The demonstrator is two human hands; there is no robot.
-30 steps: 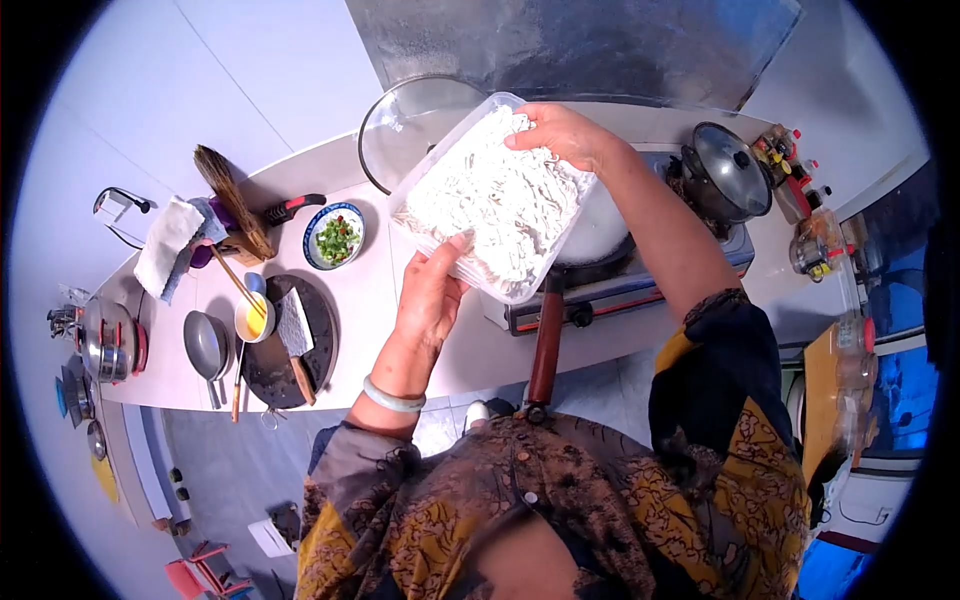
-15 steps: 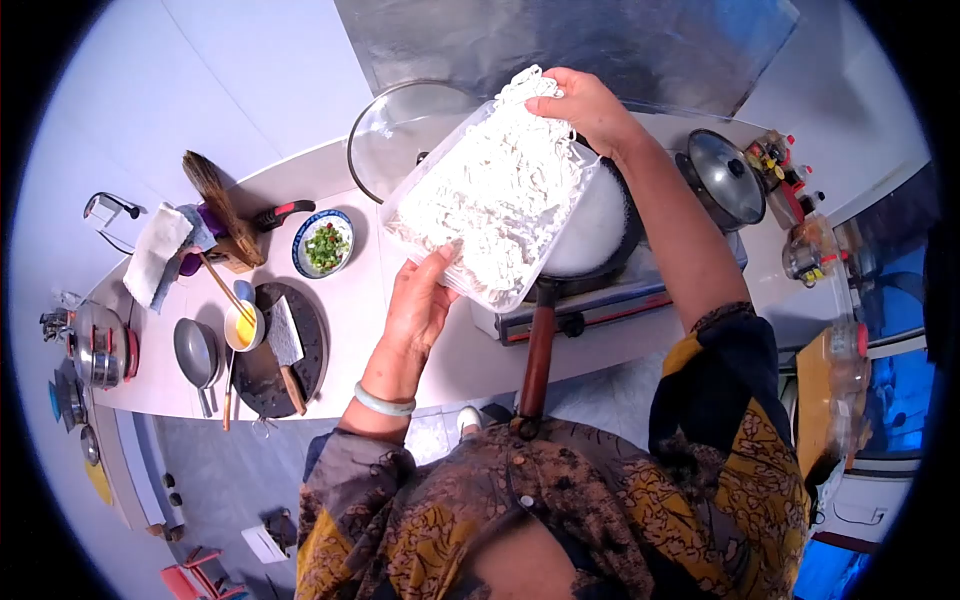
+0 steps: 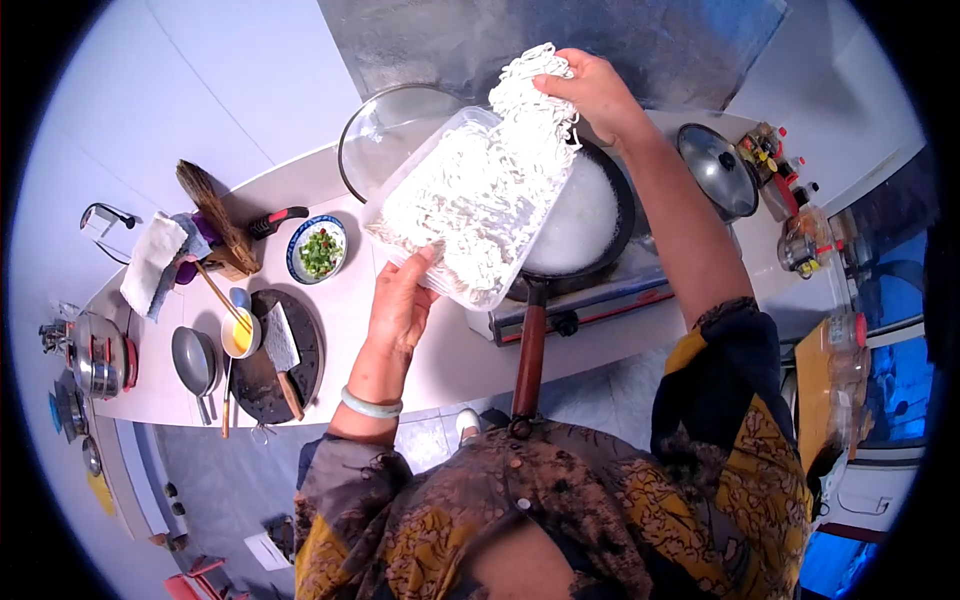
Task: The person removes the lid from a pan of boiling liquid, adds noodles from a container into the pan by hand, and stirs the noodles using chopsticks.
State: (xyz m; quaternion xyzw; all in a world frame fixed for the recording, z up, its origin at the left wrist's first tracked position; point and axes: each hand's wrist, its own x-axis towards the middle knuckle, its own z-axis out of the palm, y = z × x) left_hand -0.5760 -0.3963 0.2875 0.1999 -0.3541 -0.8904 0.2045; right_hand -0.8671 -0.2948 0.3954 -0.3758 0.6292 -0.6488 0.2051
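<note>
A clear plastic container (image 3: 478,290) full of white noodles (image 3: 460,190) is tilted above the counter, left of the pan. My left hand (image 3: 402,300) grips its near left edge, thumb over the rim. With my right hand (image 3: 595,95) I pinch a clump of noodles, lifted over the container's far right corner; its strands still run down to the rest. Behind the container and my right forearm sits a long-handled pan (image 3: 575,225) of whitish, foamy liquid on the stove (image 3: 610,300). The container hides part of the pan's left side.
A glass lid (image 3: 375,125) stands behind the container. To the left are a bowl of chopped greens (image 3: 318,250), a bowl of yellow liquid (image 3: 240,335), a cleaver (image 3: 282,340) on a round board (image 3: 255,385) and a small pan (image 3: 193,358). A lidded pot (image 3: 717,170) stands right.
My right hand has moved up and away, raising a clump of noodles out of the container. The container and my left hand have shifted left, uncovering more of the pan.
</note>
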